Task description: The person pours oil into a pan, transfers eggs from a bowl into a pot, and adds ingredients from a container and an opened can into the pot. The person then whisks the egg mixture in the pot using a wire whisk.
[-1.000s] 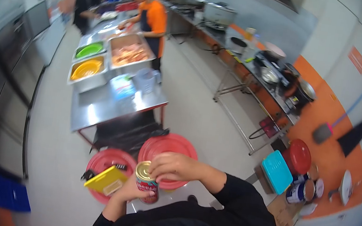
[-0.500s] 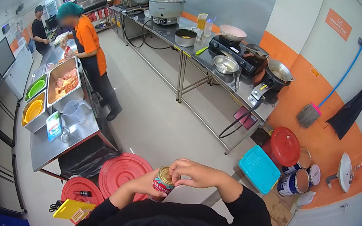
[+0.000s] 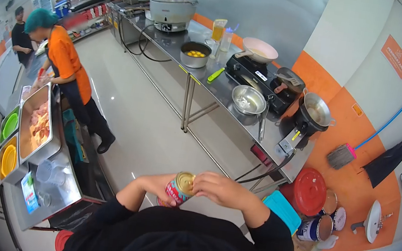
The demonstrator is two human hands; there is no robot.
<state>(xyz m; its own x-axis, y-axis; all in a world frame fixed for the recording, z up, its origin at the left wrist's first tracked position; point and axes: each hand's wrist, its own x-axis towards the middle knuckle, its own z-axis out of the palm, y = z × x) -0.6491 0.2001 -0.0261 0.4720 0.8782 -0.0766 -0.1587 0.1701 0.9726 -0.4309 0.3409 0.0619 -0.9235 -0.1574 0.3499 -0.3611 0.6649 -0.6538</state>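
A red can with a gold lid (image 3: 179, 189) is held upright in front of my chest. My left hand (image 3: 158, 185) is wrapped round its side. My right hand (image 3: 217, 188) is closed at the right edge of the lid, fingers bent together; what they pinch there, if anything, is too small to make out. The lid looks closed.
A steel table (image 3: 210, 86) ahead bears a pot with yolks (image 3: 194, 54), a pan (image 3: 259, 50), a stove and a steel bowl (image 3: 249, 100). Two people stand at left, beside a tray of meat (image 3: 40, 125). A red lidded bin (image 3: 309, 191) and turquoise container (image 3: 282, 210) are at right.
The view has shifted, bringing the table nearer. Both hands and the can appear slightly farther left and higher. My right hand stays at the lid's edge.
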